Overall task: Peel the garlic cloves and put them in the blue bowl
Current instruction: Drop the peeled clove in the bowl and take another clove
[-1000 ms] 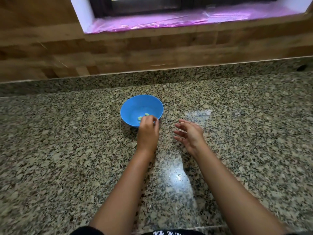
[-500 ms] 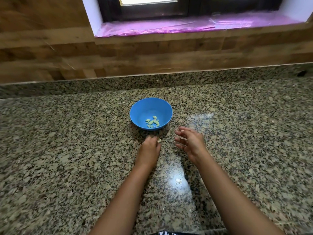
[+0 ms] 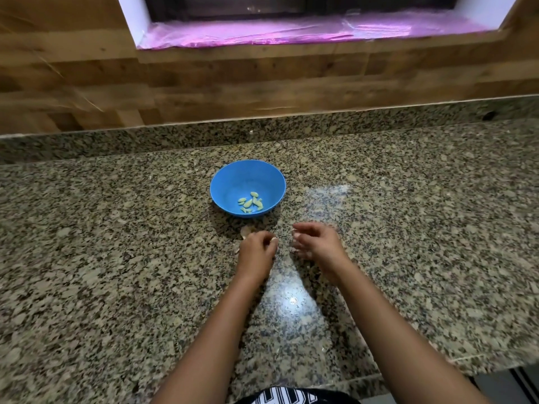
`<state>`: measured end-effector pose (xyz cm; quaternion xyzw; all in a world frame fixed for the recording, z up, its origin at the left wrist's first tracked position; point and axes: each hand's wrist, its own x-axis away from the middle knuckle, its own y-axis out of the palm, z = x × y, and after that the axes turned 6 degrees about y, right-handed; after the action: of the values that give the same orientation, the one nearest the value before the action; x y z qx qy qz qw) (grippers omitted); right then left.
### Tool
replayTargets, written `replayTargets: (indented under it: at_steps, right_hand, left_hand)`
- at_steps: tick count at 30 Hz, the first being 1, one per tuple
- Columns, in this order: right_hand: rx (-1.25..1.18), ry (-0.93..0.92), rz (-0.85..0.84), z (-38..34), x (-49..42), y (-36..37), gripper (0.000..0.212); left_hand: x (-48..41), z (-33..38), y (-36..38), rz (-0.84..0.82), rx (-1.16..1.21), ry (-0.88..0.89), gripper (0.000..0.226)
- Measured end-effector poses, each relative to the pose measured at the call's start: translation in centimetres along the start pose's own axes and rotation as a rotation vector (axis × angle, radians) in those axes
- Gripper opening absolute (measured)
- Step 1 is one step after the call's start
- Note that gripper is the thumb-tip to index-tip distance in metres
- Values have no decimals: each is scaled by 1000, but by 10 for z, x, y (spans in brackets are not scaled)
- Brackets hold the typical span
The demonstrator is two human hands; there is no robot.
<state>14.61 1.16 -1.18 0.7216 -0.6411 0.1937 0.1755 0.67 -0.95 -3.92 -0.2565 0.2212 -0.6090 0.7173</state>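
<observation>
Left hand (image 3: 256, 250): grip is seemingly pinching a small pale clove (image 3: 274, 241), probably light, firm and slick. Right hand (image 3: 318, 243) is hovering loose-fingered, empty. Pinching the clove's ends looks best.

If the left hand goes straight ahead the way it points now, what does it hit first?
Probably the near wall of the blue bowl, toward its right side, though depth is unclear. The left hand points away and slightly right; a pale scrap on the countertop lies just left of that line.
</observation>
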Motion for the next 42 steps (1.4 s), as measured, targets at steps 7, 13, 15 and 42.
replayTargets:
  at_steps: [7, 13, 15, 42]
  right_hand:
    - [182, -105, -197, -11, 12, 5, 19]
    - [120, -71, -208, -17, 16, 8, 13]
    - [74, -69, -192, -17, 18, 11, 12]
    - [-14, 15, -65, 2, 20, 38, 16]
  left_hand:
    - [-3, 14, -22, -101, 680, -166, 11]
    - [0, 17, -29, -111, 746, -104, 6]
    - [4, 17, -30, -106, 797, -101, 12]
    - [6, -1, -25, -56, 863, -265, 10]
